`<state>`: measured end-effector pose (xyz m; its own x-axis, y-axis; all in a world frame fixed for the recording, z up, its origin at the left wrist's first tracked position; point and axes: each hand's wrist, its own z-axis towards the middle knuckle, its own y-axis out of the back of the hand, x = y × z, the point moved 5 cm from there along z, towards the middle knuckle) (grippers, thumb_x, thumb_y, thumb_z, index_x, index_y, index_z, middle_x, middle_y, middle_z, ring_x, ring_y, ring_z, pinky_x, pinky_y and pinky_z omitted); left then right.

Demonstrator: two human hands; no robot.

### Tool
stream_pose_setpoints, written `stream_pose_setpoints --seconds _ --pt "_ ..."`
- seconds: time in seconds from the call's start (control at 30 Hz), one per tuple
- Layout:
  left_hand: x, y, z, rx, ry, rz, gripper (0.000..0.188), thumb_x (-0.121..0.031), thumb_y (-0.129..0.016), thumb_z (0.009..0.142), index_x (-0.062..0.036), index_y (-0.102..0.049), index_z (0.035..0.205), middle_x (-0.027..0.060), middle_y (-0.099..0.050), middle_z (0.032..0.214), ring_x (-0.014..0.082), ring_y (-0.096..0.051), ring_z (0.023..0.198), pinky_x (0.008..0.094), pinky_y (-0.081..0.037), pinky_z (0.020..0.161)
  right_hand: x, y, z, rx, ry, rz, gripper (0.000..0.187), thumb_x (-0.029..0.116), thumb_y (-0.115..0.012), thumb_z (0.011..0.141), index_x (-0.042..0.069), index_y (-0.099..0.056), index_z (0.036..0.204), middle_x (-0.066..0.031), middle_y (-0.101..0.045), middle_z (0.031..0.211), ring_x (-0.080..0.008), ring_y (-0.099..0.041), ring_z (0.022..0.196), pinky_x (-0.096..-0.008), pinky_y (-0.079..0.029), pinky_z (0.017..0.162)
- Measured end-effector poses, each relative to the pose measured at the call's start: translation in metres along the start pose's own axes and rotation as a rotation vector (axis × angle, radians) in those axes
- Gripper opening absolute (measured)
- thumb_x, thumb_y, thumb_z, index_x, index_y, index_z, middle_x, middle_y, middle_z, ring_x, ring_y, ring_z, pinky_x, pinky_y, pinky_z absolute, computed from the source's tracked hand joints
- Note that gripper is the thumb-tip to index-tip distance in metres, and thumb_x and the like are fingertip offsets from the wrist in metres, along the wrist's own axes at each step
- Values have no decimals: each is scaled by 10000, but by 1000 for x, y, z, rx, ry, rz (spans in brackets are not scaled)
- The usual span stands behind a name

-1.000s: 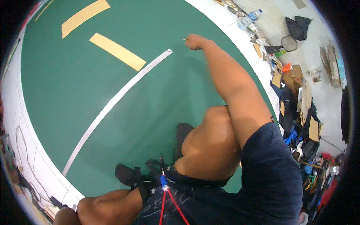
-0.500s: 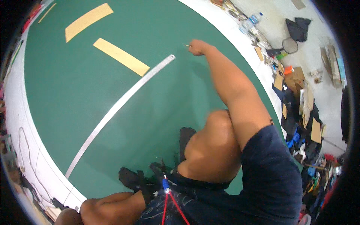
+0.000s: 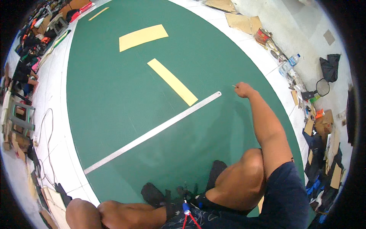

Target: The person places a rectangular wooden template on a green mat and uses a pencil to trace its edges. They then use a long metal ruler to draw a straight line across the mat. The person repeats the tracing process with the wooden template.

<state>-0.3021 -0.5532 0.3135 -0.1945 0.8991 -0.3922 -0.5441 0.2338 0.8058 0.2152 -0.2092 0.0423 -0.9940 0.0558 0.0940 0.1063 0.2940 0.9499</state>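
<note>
Green matting (image 3: 114, 99) covered the floor, and the person sat at its near edge with bare knees drawn up. The left hand was out of view below the lower frame, so I cannot tell its state. A long steel ruler (image 3: 152, 132) lay slantwise on the mat, running from the near left edge up toward the right. Just beyond its far tip the right hand (image 3: 244, 90) rested on the mat at the end of a fully stretched arm, fingers pinched around a thin marking tool (image 3: 234, 86), whose point stuck out to the left, close to the ruler's end but apart from it.

A narrow yellow strip (image 3: 172, 81) lay just beyond the ruler, its near end almost touching the steel edge; a wider yellow piece (image 3: 143, 37) sat farther off toward the far edge. Past the mat's right edge, a plastic bottle (image 3: 290, 62) and cardboard scraps (image 3: 240, 22) littered the tiles.

Marking well here probably called for leaning the body forward, since the reach was at its limit, and for pinning the ruler so it could not pivot.
</note>
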Motion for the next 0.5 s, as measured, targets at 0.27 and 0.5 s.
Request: stream_pose_setpoints --seconds 0.27,0.5 --pt "1 14 16 7 -84 127 201 -103 -595 997 8 -638 1160 175 -634 1113 330 -625 1088 404 -508 935 22 6 6 63 -15 10 346 209 -550 895 -10 -746 1078 -278 -723 1118 -438 -704 1051 -516 -550 918" --pt "6 17 16 4 -127 179 199 -90 -597 995 11 -638 1161 183 -637 1120 338 -628 1099 408 -511 940 12 9 1 119 -88 -26 341 210 -573 879 -9 -747 1074 -277 -725 1118 -435 -702 1058 -515 -548 924"
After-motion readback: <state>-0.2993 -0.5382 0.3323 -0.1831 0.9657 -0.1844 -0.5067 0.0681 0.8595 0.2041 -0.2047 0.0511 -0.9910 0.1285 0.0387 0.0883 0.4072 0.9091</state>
